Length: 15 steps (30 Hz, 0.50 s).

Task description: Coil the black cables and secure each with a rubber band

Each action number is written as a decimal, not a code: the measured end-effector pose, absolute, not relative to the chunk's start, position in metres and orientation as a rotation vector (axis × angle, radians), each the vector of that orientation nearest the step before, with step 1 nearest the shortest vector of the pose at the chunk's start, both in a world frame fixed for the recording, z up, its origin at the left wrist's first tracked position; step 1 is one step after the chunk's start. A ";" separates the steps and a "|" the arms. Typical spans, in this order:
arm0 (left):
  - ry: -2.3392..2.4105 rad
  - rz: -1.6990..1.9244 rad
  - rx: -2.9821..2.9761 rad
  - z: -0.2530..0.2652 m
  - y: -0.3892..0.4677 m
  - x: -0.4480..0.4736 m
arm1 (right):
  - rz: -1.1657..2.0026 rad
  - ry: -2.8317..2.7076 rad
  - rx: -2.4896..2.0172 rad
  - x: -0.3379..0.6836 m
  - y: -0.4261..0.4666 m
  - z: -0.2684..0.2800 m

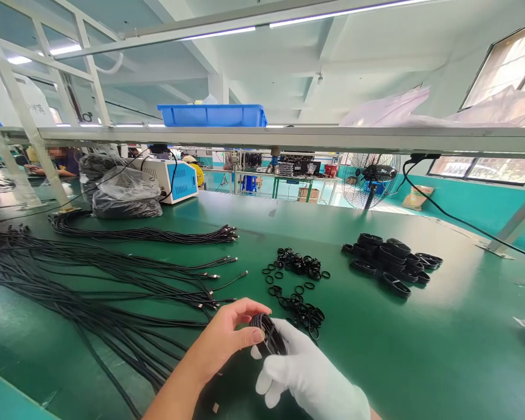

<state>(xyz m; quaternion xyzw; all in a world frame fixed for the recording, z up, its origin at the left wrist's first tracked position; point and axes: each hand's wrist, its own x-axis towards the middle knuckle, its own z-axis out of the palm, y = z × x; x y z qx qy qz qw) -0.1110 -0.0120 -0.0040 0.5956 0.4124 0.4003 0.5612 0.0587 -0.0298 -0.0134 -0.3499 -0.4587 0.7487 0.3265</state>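
A coiled black cable (pixel 269 333) is held between my two hands above the near part of the table. My bare left hand (pixel 236 326) grips the coil's left side, thumb in front and fingers over the top. On the other side, my white-gloved right hand (pixel 295 361) closes around the coil's right edge; its lower fingers curl underneath. Just beyond the hands lie small black rings (pixel 304 312) in a loose group, with a denser pile of rings (pixel 300 262) behind. To the left, long black cables (pixel 126 280) stretch across the table, their plug ends pointing right.
Finished-looking coils (pixel 389 256) are heaped at the right on the green table (pixel 441 350). Farther back stand a plastic-wrapped bundle (pixel 129 189) and a blue-and-white machine (pixel 175 179). A shelf (pixel 306 137) with a blue bin (pixel 213 115) crosses above; a fan (pixel 371 175) stands beyond.
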 end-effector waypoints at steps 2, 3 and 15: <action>1.000 1.002 1.398 -0.002 -0.012 -0.110 | 1.627 -1.404 -1.216 0.057 -0.033 -0.007; 1.024 1.036 1.374 -0.001 -0.012 -0.110 | 1.473 -1.464 -1.305 0.056 -0.035 -0.005; 1.328 1.101 1.321 -0.020 -0.002 -0.102 | 0.586 -1.069 -1.950 0.198 0.074 -0.012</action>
